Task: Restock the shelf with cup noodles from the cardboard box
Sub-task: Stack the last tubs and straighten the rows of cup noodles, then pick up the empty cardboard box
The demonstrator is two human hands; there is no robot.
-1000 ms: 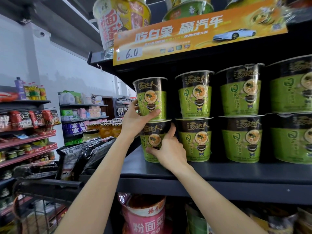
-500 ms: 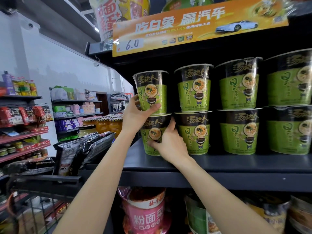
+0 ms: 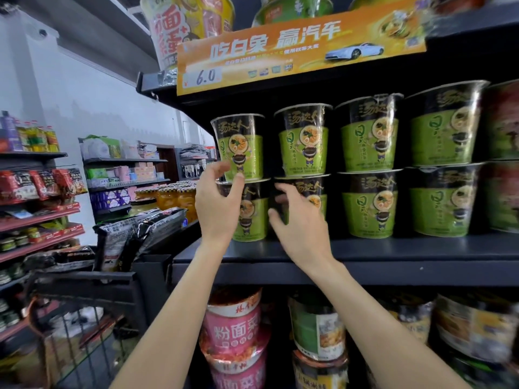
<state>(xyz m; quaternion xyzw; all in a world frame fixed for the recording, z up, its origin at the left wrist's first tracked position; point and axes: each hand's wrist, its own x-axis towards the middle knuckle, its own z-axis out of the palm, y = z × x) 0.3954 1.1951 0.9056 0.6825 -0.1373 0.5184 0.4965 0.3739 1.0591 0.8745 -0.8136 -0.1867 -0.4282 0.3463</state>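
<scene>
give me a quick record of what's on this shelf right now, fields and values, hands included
shelf: dark shelf, green cup noodles stacked two high
leftmost stack: top cup on bottom cup
left hand: fingers loosely curled in front of the leftmost stack; contact unclear
right hand: fingers spread in front of the second stack's lower cup, not gripping
price tag: 6.0
cardboard box: not in view

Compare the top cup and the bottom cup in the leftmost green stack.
The top cup shows its whole label; the bottom cup is partly hidden behind the left hand. The top cup rests on the bottom cup's lid; the bottom cup stands on the shelf. Both share the same green-and-black design and stand upright.
</scene>
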